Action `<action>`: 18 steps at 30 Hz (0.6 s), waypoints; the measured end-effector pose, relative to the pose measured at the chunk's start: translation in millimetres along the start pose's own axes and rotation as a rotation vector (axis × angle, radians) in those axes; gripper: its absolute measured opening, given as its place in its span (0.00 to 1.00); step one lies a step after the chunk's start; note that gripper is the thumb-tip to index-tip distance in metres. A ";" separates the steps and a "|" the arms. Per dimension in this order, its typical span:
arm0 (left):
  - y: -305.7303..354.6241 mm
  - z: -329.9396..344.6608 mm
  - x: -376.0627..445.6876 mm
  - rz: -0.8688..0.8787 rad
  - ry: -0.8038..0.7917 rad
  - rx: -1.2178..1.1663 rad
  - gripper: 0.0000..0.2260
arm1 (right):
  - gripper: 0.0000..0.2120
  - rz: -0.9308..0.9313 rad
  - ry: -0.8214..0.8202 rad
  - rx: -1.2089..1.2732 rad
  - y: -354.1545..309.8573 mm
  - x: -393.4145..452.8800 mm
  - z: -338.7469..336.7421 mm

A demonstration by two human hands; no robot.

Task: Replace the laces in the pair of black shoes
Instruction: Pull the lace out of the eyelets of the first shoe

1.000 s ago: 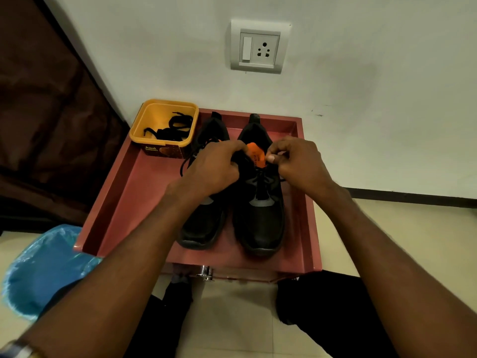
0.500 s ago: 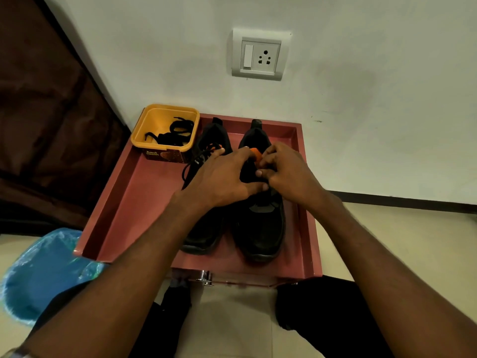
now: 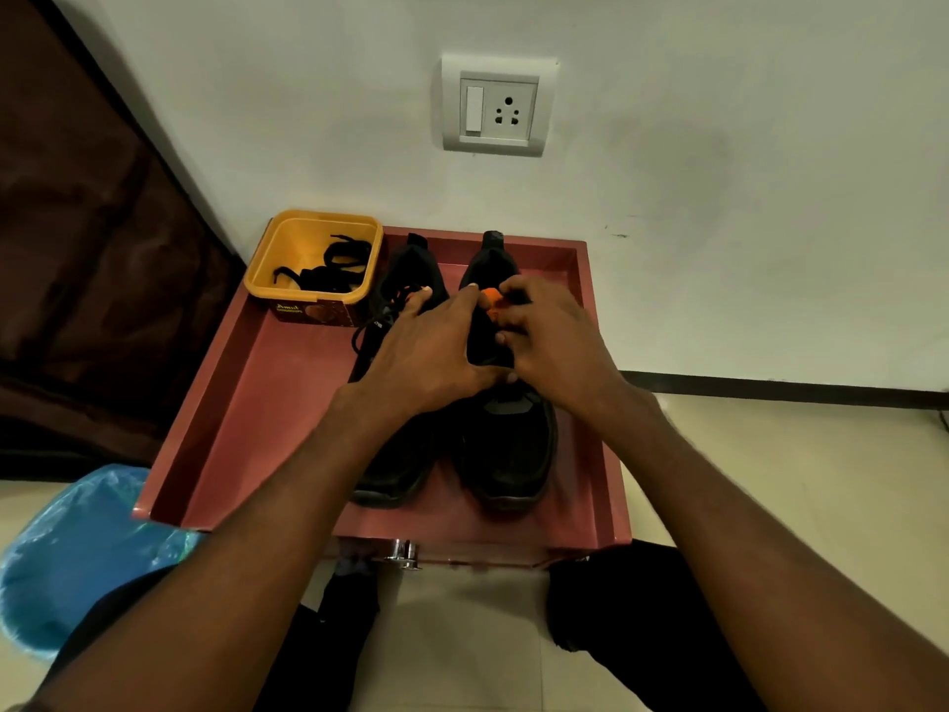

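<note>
Over the last second both hands have closed in over the tongue of the right black shoe (image 3: 506, 444), which stands beside the left black shoe (image 3: 395, 454) in the red tray (image 3: 267, 403), toes toward the person; the orange tab (image 3: 492, 302) at the tongue, plainly exposed a second ago, is now mostly covered. The left hand (image 3: 426, 357) has slid from the left shoe across to the right one, its fingers lying fairly straight over the lacing area, thumb tucked under toward the tongue. The right hand (image 3: 552, 341) has its fingers curled at the tab, apparently pinching something there; lace or tab, I cannot tell. This suggests work on the top eyelets of the right shoe, with the task at an early or middle stage. Loose black laces (image 3: 328, 267) lie in the yellow tub (image 3: 313, 269) at the tray's far left corner. The eyelets are hidden under the hands, and whether the right shoe carries any lace cannot be made out
</note>
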State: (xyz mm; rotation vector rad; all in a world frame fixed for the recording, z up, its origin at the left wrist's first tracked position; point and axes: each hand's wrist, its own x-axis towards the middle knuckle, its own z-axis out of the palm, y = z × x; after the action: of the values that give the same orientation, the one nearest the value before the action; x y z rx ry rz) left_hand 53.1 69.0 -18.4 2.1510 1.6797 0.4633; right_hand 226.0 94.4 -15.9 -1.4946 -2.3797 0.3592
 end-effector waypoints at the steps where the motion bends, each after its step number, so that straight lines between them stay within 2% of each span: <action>1: 0.1 -0.6 0.1 -0.001 0.001 0.007 0.38 | 0.11 0.053 0.028 0.047 -1.4 0.6 0.3; 4: -1.5 -0.9 1.0 -0.003 0.003 0.026 0.39 | 0.05 0.323 0.282 0.224 -9.9 0.3 -5.7; 6: -2.2 -0.4 1.8 -0.001 -0.001 0.026 0.40 | 0.06 0.403 0.386 0.282 -15.0 -3.6 -7.1; 7: -2.6 -0.3 2.0 0.004 -0.003 0.023 0.40 | 0.07 0.366 0.357 0.245 -16.8 -4.9 -6.1; 11: -3.1 0.5 1.4 0.024 0.003 0.016 0.39 | 0.15 0.173 0.027 -0.067 -16.9 -3.5 2.0; 13: -3.6 0.3 1.1 0.023 0.003 0.013 0.38 | 0.14 0.165 0.035 -0.060 -13.8 -1.3 3.9; 15: -3.2 -0.1 0.7 0.015 0.012 0.017 0.38 | 0.09 0.212 0.237 0.086 -13.6 -1.7 2.9; 17: -1.9 -1.2 0.7 0.001 0.016 0.025 0.40 | 0.09 0.323 0.551 0.299 -16.1 -0.3 -4.2; 18: -1.9 -1.2 1.0 -0.006 0.017 0.029 0.40 | 0.10 0.344 0.657 0.364 -17.2 0.6 -7.0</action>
State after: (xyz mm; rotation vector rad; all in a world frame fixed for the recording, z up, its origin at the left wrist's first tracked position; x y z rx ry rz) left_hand 51.2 70.5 -18.3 2.1682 1.7120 0.4594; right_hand 214.2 88.0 -3.1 -1.5362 -1.4697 0.2952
